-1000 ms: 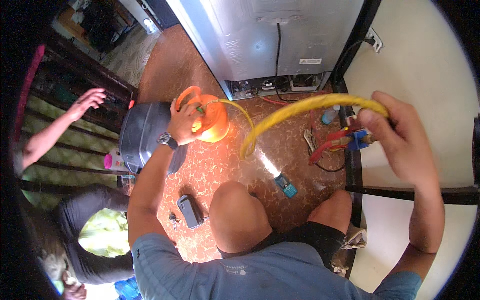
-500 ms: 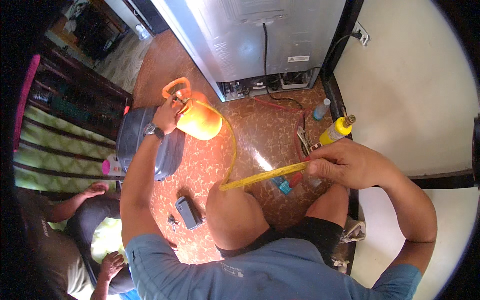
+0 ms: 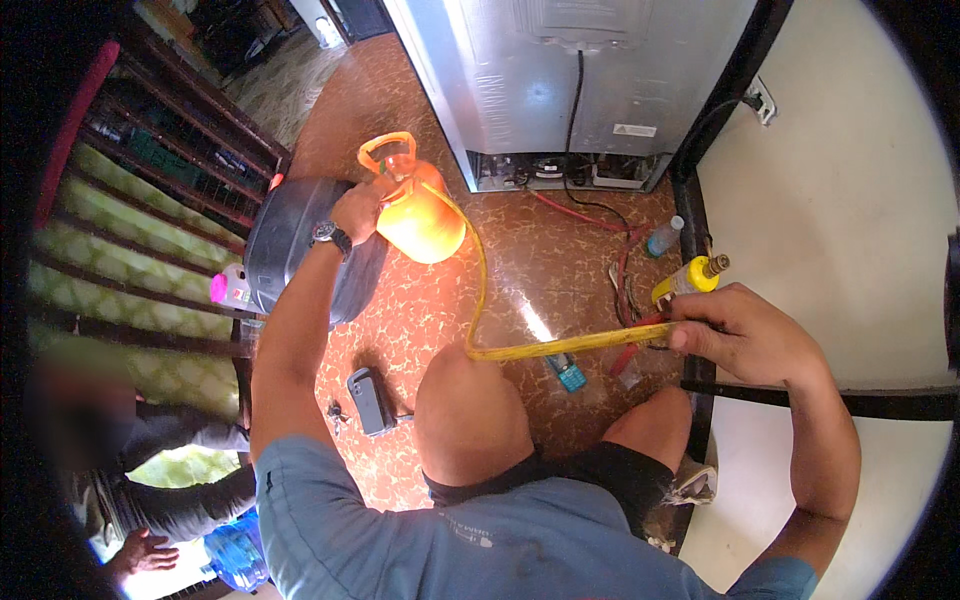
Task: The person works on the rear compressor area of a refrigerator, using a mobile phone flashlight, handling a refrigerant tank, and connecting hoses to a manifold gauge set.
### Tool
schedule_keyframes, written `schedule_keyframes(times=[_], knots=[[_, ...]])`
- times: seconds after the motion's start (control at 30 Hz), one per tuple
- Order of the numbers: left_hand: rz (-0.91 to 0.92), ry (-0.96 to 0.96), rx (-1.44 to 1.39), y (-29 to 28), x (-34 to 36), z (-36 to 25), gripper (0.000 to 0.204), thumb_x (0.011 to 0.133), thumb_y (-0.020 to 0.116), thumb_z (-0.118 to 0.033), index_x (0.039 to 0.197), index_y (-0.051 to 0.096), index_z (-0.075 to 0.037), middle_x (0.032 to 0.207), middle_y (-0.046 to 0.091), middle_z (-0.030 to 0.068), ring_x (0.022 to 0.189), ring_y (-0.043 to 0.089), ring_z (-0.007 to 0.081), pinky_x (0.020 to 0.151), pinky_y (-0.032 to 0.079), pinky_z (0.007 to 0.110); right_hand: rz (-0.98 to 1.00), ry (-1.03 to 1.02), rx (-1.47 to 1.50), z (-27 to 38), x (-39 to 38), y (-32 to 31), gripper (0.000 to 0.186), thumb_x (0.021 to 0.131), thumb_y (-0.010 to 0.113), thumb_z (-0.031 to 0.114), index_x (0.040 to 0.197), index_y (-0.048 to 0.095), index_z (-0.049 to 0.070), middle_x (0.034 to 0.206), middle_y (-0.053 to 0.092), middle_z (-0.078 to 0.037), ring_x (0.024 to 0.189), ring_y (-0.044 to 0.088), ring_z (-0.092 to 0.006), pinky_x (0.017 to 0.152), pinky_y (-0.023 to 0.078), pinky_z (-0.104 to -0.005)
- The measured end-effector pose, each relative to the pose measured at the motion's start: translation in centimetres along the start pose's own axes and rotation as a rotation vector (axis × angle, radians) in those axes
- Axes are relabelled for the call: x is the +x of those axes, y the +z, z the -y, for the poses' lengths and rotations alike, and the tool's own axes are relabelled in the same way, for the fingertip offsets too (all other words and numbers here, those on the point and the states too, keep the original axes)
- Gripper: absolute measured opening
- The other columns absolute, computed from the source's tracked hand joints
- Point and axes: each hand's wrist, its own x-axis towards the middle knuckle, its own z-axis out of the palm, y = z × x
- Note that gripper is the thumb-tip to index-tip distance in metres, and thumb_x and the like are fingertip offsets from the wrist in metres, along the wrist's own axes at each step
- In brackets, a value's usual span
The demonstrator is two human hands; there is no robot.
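Note:
An orange gas cylinder (image 3: 424,226) with a loop handle stands tilted on the floor, ahead and to the left. My left hand (image 3: 358,214), a watch on its wrist, is closed at the cylinder's top beside the valve; its fingertips are partly hidden. From that top a yellow hose (image 3: 560,347) curves down past my left knee, then runs right. My right hand (image 3: 745,335) pinches the hose's far end between thumb and fingers. Just beyond that hand stands a yellow canister (image 3: 688,280) with a brass-coloured top.
A refrigerator (image 3: 520,110) shows its back, its lower compartment open. A black case (image 3: 300,250) sits behind my left arm. On the floor are a phone (image 3: 371,402), a red hose (image 3: 590,222), a small bottle (image 3: 664,237) and a teal packet (image 3: 568,373). Another person (image 3: 180,500) sits at left.
My view has shifted, so the cylinder and refrigerator appear farther right and higher. Both hands keep their hold. The other person at left has changed posture, and a blue water container now shows there.

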Motion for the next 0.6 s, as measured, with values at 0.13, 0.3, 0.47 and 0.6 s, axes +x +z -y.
schedule_keyframes(times=[0.13, 0.3, 0.47, 0.6], knots=[[-0.033, 0.024, 0.011, 0.0, -1.1, -1.3, 0.023, 0.089, 0.063, -0.025, 0.102, 0.062, -0.007, 0.088, 0.067, 0.0186, 0.084, 0.063, 0.0408, 0.075, 0.048, 0.053, -0.053, -0.037, 0.021, 0.2, 0.4, -0.1, 0.041, 0.098, 0.057, 0.046, 0.097, 0.071, 0.007, 0.080, 0.065, -0.018, 0.077, 0.065, -0.0333, 0.068, 0.049, -0.0412], [-0.086, -0.195, 0.021, -0.8, -5.0, -4.2, 0.028, 0.084, 0.071, -0.031, 0.100, 0.068, -0.009, 0.086, 0.071, 0.0142, 0.085, 0.067, 0.0359, 0.077, 0.049, 0.047, -0.161, -0.082, 0.034, -0.7, 1.1, -0.9, 0.035, 0.098, 0.064, 0.034, 0.087, 0.062, 0.001, 0.063, 0.045, -0.008, 0.060, 0.042, -0.0164, 0.056, 0.035, -0.0348], [-0.279, -0.236, -0.063, -2.0, -12.1, -5.2, 0.032, 0.081, 0.078, -0.030, 0.101, 0.070, -0.007, 0.083, 0.069, 0.0146, 0.079, 0.066, 0.0343, 0.072, 0.051, 0.045, -0.096, 0.025, 0.083, -1.1, 2.5, -2.5, 0.040, 0.097, 0.065, 0.037, 0.085, 0.062, -0.001, 0.062, 0.045, -0.004, 0.061, 0.039, -0.0105, 0.055, 0.034, -0.0305], [-0.294, -0.507, -0.091, -4.1, -19.5, -4.1, 0.031, 0.079, 0.081, -0.028, 0.088, 0.067, -0.002, 0.074, 0.065, 0.0155, 0.065, 0.062, 0.0322, 0.060, 0.047, 0.042, -0.109, -0.010, 0.120, -1.9, 3.5, -3.5, 0.044, 0.096, 0.066, 0.042, 0.084, 0.062, 0.000, 0.064, 0.045, 0.002, 0.064, 0.040, -0.0076, 0.056, 0.035, -0.0279]])
